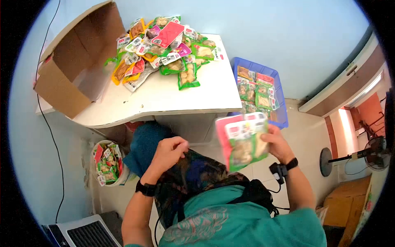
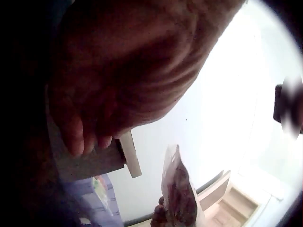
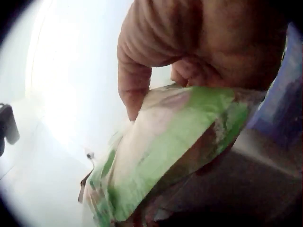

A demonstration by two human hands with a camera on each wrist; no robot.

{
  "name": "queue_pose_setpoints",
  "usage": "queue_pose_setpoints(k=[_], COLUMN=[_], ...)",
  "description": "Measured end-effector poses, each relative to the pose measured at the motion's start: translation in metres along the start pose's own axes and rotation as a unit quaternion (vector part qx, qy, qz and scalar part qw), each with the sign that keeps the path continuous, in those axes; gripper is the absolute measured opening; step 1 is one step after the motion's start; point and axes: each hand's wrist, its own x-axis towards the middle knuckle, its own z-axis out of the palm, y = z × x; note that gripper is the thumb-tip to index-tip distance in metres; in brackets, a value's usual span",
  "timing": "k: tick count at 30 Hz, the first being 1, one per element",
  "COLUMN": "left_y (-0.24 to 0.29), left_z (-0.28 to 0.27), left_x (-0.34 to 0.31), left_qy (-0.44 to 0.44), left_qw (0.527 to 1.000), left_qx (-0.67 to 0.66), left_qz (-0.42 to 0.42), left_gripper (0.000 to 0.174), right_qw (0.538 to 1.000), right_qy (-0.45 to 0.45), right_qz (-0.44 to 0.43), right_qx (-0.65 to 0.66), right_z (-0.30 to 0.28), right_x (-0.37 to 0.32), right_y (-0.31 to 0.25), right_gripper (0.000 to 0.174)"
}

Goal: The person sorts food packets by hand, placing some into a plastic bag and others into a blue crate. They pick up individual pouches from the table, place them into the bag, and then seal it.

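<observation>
In the head view my right hand (image 1: 279, 144) pinches a few sealed food packets by their side edge. The packets (image 1: 242, 144) overlap like a fan, one with a pink-red edge and one with green and white print, slightly blurred. Close up in the right wrist view, fingers and thumb grip the top edge of a green and clear packet (image 3: 175, 142). My left hand (image 1: 169, 154) hovers over my lap, fingers loosely curled and holding nothing. The left wrist view shows its dark palm (image 2: 128, 71) and bent fingertips.
A heap of mixed packets (image 1: 164, 49) lies on the white table (image 1: 164, 105), beside a tipped cardboard box (image 1: 66, 84). To its right, a blue basket (image 1: 281, 96) holds packets in rows. On the floor at left stands a white bucket (image 1: 123, 175) of packets. A fan (image 1: 375, 153) stands right.
</observation>
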Motion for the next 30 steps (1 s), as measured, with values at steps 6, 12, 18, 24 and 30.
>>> queue_pose_setpoints(k=[6, 12, 18, 24, 30], left_y=[-0.013, -0.027, -0.029, -0.03, -0.031], left_z=[-0.013, -0.011, -0.008, -0.007, -0.007], left_x=[-0.007, -0.003, 0.003, 0.009, 0.014], left_qy=[0.271, 0.291, 0.309, 0.312, 0.316], left_qw=[0.901, 0.866, 0.844, 0.84, 0.845], left_qx=[0.258, 0.341, 0.375, 0.385, 0.374], left_qz=[0.217, 0.222, 0.229, 0.221, 0.217], left_gripper=[0.009, 0.007, 0.009, 0.01, 0.007], right_qw=[0.967, 0.955, 0.967, 0.94, 0.89], right_qy=[0.236, 0.268, 0.222, 0.192, 0.28], right_qz=[-0.07, -0.089, -0.078, -0.1, 0.077], right_qx=[0.061, 0.087, 0.102, 0.263, 0.351], right_z=[-0.105, -0.133, -0.143, -0.127, -0.133], right_x=[-0.011, 0.031, 0.092, 0.15, 0.206], right_y=[0.001, 0.003, 0.008, 0.017, 0.099], right_gripper=[0.039, 0.035, 0.035, 0.038, 0.039])
